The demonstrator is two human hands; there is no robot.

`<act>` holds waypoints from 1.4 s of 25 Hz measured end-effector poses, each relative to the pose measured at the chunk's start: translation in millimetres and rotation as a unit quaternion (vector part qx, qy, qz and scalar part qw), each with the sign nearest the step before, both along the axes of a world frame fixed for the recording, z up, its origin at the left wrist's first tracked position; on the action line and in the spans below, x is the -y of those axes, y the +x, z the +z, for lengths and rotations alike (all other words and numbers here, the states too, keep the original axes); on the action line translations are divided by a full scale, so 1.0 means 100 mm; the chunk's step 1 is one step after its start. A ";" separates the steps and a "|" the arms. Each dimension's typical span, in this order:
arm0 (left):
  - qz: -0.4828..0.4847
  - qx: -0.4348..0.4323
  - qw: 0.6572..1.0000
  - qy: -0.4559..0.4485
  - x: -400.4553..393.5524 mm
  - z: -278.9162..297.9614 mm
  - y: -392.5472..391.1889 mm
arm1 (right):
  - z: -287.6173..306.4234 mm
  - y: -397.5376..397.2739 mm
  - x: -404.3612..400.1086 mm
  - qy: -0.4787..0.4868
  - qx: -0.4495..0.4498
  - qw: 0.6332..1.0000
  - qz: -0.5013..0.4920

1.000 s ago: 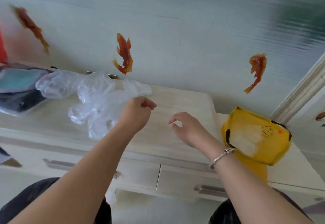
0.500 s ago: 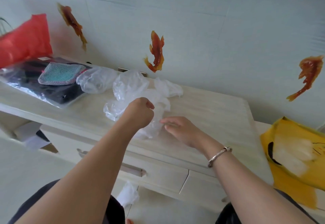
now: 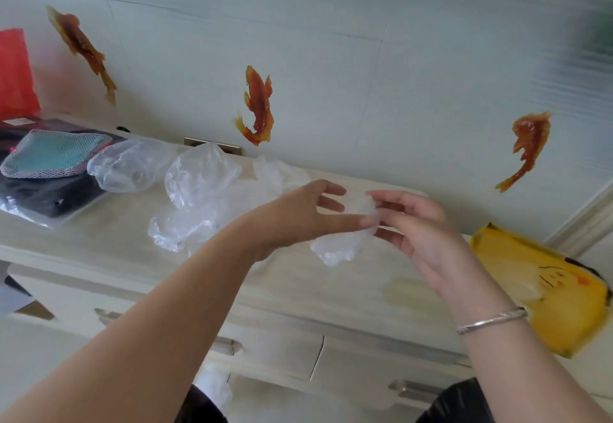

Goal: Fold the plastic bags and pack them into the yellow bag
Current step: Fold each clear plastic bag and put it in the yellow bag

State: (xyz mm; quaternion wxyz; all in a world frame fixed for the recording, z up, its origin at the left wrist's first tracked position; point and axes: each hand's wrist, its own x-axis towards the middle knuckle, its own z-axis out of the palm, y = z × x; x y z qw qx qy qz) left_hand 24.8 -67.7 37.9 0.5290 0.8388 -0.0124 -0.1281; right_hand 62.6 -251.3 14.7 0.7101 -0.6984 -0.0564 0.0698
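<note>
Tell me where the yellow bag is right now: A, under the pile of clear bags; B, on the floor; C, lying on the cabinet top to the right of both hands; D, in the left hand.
C: the yellow bag lies on the cabinet top right of the right hand, while both hands hold a clear plastic bag.

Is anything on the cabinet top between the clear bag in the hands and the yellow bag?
Nothing visible. The clear bag is held by the left hand and right hand above the cabinet top; only bare surface lies between it and the yellow bag to the right.
</note>
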 end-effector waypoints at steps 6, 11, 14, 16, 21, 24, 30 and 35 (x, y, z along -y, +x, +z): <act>0.042 -0.004 0.997 -0.062 0.33 -0.08 0.27 | 0.00 0.07 0.26 -0.037 0.028 0.997 -0.069; 0.052 -0.060 0.976 -0.203 0.37 -0.06 0.38 | -0.10 0.24 0.45 -0.099 -0.067 0.992 -0.046; 0.082 -0.062 0.973 -0.208 0.37 -0.09 0.43 | -0.18 0.25 0.39 -0.079 -0.082 0.993 -0.011; 0.149 -0.029 0.979 -0.136 0.37 -0.15 0.49 | -0.21 0.27 0.37 -0.046 -0.062 0.996 -0.049; 0.232 0.144 0.958 0.089 0.36 -0.29 0.60 | -0.17 0.27 0.34 0.015 -0.046 0.992 -0.117; 0.195 0.166 0.950 0.176 0.38 -0.29 0.58 | -0.17 0.29 0.35 0.010 -0.029 0.985 -0.169; 0.120 -0.096 0.988 -0.010 0.37 -0.14 0.49 | -0.22 0.43 0.45 0.025 -0.108 0.987 -0.114; 0.000 -0.114 0.991 -0.064 0.41 -0.12 0.45 | -0.18 0.35 0.39 -0.052 -0.188 0.981 0.018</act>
